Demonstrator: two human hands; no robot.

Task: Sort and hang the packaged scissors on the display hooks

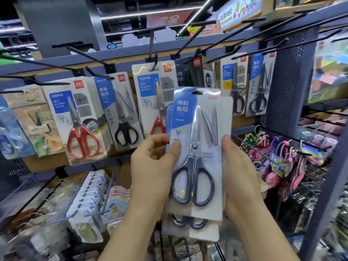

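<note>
Head cam: holding a stack of black-handled scissors packs (199, 147) just right of and below the hanging red-handled pack (154, 98), overlapping its corner. Pinching the stack's left edge with left hand (152, 166) fingers, clasping the right edge with right hand (239, 172) fingers.

held scissors pack (199, 147) in front of the hung packs (120, 110), left hand (150, 166) on its left edge, right hand (239, 170) on its right edge, second pack (190, 228) behind and below it, hooks (203, 32) above it, trinkets (282, 161) to its right
</note>
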